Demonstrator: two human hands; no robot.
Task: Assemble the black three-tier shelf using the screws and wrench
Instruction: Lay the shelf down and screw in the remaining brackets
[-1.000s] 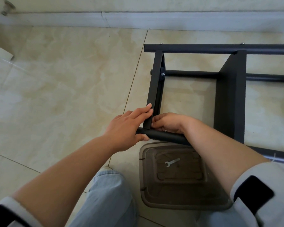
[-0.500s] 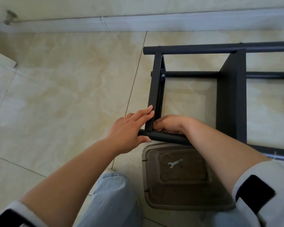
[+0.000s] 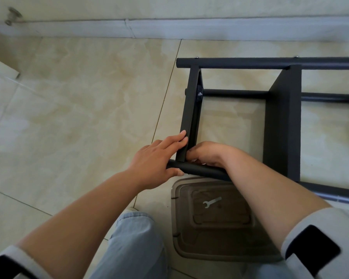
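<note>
The black shelf lies on its side on the tiled floor, its far tube [image 3: 250, 63] at the top and a middle panel [image 3: 282, 127] on the right. My left hand [image 3: 151, 160] grips the end of the near tube [image 3: 201, 170] between thumb and palm, with its straight fingers pressed against the end panel [image 3: 189, 109]. My right hand [image 3: 206, 153] has its fingers curled into the inner corner where that panel meets the near tube; what they pinch is hidden. A bolt [image 3: 199, 94] shows higher up on the end panel. The small silver wrench [image 3: 211, 202] lies untouched on a brown plastic lid [image 3: 220, 244].
The brown lid sits just below the near tube, between my knee [image 3: 133, 248] and my right forearm. A white skirting board [image 3: 189, 29] runs along the wall at the back, with a metal door stop [image 3: 13, 16] at the far left. Bare tiles stretch to the left.
Both hands stay at the same corner of the shelf. Only the view has shifted slightly; no part has visibly moved.
</note>
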